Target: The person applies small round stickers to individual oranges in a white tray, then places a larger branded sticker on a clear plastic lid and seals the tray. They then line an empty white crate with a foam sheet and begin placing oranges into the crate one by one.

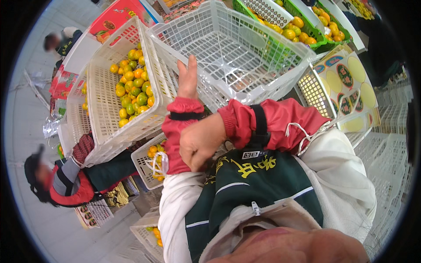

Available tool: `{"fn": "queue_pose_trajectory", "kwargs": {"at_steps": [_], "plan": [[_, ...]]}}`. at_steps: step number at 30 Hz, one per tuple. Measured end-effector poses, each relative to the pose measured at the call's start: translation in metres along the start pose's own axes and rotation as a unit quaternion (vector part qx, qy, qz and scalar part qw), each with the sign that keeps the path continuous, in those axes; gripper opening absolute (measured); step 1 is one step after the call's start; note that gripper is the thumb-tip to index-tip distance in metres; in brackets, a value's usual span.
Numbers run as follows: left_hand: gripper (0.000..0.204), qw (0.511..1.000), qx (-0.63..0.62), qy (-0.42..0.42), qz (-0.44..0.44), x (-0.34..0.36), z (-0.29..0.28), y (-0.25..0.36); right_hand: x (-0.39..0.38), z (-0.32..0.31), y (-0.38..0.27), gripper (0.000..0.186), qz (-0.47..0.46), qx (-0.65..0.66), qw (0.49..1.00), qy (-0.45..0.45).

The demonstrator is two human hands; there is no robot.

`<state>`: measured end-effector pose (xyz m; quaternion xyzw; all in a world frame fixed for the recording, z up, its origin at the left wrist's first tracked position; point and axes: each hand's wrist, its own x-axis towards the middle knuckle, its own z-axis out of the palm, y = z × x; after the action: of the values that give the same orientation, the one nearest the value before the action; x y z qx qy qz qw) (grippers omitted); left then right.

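My left hand (188,78) is stretched out with its fingers straight and holds nothing, beside the near left corner of an empty whitish plastic crate (245,92). My right hand (201,139) reaches across my chest and lies curled on my left forearm. Its fingers are closed on the red sleeve cover (175,147) there; the fingertips are partly hidden. A similar red sleeve cover (280,122) with a black band and white ties is on my right arm. Left of my left hand, a white crate (164,103) holds green and orange mandarins (135,87).
Green baskets (324,41) of oranges stand at the far right. Sheets of round stickers (351,87) lie right of the empty crate. A small crate of mandarins (142,168) sits low at left, near a co-worker (72,186). A red carton (116,19) stands behind.
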<state>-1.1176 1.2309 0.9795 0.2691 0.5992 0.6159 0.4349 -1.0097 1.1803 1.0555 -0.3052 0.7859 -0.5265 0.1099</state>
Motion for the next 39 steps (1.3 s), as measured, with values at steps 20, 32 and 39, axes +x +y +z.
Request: {"fn": "queue_pose_trajectory", "kwargs": {"at_steps": [20, 32, 39], "plan": [[0.055, 0.929, 0.356, 0.07, 0.073, 0.21, -0.075, -0.1, -0.288, 0.065, 0.029, 0.02, 0.222, 0.245, 0.467, 0.82], [0.084, 0.863, 0.501, -0.016, 0.065, -0.022, -0.029, -0.06, -0.345, 0.025, 0.131, 0.06, 0.18, 0.287, 0.603, 0.723], [0.068, 0.821, 0.558, 0.044, 0.109, -0.022, -0.028, -0.082, -0.362, 0.007, 0.132, 0.057, 0.222, 0.324, 0.657, 0.643]]}}
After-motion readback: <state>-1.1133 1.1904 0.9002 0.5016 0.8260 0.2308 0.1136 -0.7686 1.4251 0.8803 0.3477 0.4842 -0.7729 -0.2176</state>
